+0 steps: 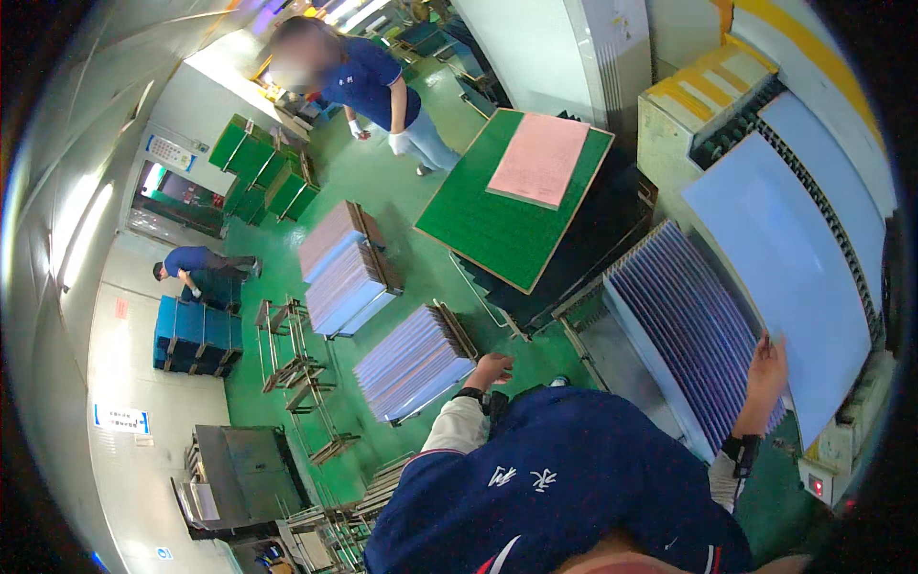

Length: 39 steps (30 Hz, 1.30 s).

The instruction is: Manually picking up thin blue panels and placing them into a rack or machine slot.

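Pale-blue panel lies right of the nearer right hand, long axis running forward; pinch unclear; left hand farther, loosely curled, empty.

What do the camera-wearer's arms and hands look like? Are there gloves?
No gloves: the left hand and right hand are bare. Dark bands circle both wrists. Pale sleeves show beyond a navy shirt with red and white stripes.
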### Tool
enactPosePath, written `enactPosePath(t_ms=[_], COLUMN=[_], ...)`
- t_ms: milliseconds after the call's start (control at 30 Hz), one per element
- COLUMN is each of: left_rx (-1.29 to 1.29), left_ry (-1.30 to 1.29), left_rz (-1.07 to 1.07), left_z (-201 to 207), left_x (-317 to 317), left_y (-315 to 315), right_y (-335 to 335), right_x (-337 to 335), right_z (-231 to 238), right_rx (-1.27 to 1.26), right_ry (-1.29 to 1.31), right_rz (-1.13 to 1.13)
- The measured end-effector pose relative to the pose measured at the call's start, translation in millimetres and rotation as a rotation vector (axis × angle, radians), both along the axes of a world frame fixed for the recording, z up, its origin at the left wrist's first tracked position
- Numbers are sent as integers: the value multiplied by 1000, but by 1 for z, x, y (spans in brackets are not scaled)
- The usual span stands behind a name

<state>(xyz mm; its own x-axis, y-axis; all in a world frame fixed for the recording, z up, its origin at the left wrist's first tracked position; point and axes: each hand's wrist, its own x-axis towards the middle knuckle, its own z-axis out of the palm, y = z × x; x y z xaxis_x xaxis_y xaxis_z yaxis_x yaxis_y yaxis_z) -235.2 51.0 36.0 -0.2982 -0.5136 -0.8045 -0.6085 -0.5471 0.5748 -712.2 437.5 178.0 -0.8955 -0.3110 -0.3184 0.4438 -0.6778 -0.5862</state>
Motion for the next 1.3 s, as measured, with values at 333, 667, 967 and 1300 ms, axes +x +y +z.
enactPosePath(t_ms=[333,667,967,1300], left_rx=[69,61,108,49], left_ry=[22,132,60,237], left_rz=[117,86,44,-33], left_z=[3,-20,-8,-33], left_x=[17,24,17,35], left_y=[13,13,16,-2], right_y=[-19,-20,-24,-36], right_x=[-27,-54,-49,-56], right_z=[0,-17,37,42], right_rx=[3,177,150,166], right_ry=[5,152,-65,-131], right_rz=[53,22,47,51])
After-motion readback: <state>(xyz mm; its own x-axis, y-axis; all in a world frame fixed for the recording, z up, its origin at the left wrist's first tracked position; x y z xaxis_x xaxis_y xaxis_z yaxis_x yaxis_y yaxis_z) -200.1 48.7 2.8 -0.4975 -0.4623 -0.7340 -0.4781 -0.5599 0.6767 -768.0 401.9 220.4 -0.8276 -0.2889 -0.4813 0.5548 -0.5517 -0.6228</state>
